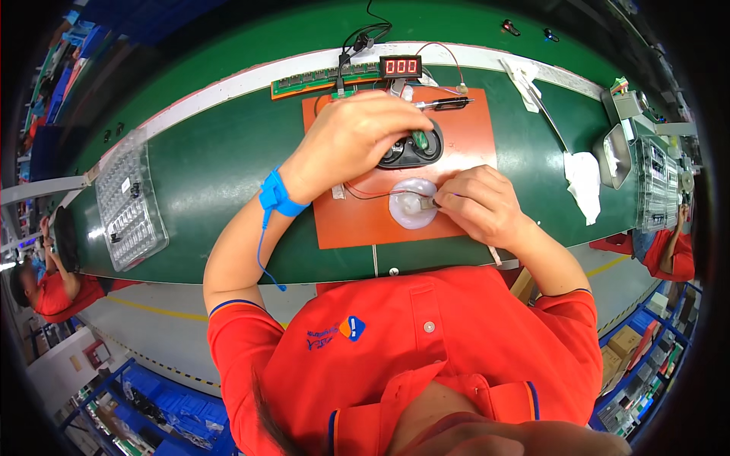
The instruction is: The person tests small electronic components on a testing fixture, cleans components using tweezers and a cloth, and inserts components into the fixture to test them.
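My left hand, with a blue wrist strap, reaches over a black oval holder with round recesses. Its fingers are bent together at a small green piece over the holder's right recess; the thumb's grip is partly hidden. At a round whitish dish, my right hand is closed in a pinch on a small pale piece. Thin red and black wires run from the left to the dish. Holder and dish both rest on an orange mat.
Behind the hands stand a red digit display, a green circuit strip and a black pen. Clear plastic trays lie left. On the right are a white cloth, a metal tray and more trays. Co-workers sit at both sides.
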